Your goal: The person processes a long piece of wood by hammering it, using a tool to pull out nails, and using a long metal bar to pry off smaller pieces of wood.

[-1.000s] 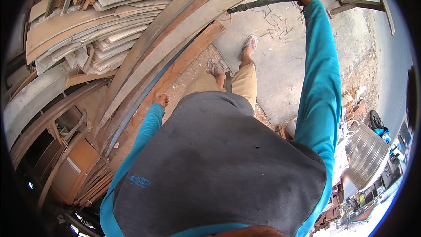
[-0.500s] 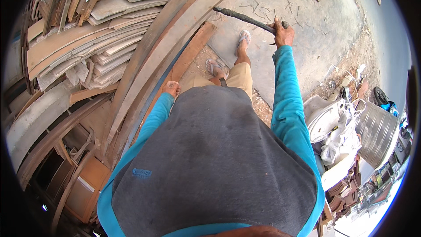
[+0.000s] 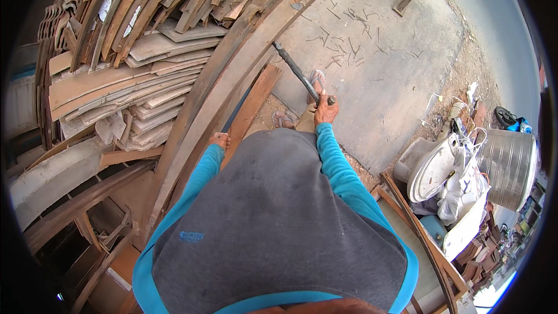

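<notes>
Bar [image 3: 297, 73]: clenched in your right hand [image 3: 325, 110], long axis running up-left toward the beam [image 3: 232, 90]; left hand [image 3: 220, 139] rests there, grip unclear.

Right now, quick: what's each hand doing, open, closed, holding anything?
Left hand: resting on the long wooden plank; grip cannot be told.
Right hand: closed around the dark metal bar.

A long curved beam [image 3: 232, 81] runs from my lower left up toward the top, with stacked planks [image 3: 128, 64] to its left and the concrete floor [image 3: 383, 64] to its right. My left hand [image 3: 220, 139] rests on a board [image 3: 251, 104] just beside the beam; my right hand [image 3: 325, 110], further right, grips a bar [image 3: 297, 73] reaching up-left to the beam. A metal drum [image 3: 511, 166] stands far right.
</notes>
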Available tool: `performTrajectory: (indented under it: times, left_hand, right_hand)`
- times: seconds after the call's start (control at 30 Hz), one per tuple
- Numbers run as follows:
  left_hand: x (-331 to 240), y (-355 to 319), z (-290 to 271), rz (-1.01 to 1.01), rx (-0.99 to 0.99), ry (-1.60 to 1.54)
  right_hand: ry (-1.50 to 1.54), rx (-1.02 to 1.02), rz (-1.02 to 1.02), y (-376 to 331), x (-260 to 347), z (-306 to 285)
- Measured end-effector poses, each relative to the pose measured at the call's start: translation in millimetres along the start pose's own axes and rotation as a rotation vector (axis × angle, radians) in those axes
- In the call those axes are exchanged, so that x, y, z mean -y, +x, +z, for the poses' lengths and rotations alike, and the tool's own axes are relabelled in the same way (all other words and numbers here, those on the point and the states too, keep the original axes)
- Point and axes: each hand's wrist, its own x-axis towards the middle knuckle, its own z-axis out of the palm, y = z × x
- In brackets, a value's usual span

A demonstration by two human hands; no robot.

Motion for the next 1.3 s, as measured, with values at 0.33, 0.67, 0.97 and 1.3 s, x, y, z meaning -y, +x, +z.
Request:
performTrajectory:
  times: [0.33,0.67,0.97,1.3]
  left_hand:
    - [-122.7,-8.4,122.2,0.676,0.121,0.139]
    - [-311.0,-95.8,220.4,1.324,0.120,0.111]
    - [-439.2,-157.2,264.1,0.770,0.509,-0.534]
    - [-385.9,-81.6,264.0,0.714,0.030,-0.033]
  right_hand:
    - [-0.434,0.311,-0.328,27.4,131.3,-11.1]
    - [-0.459,0.813,-0.414,31.5,313.5,10.6]
    - [-0.647,0.967,-0.437,159.3,291.9,2.6]
    - [-0.622,0.828,0.013,229.8,294.7,61.1]
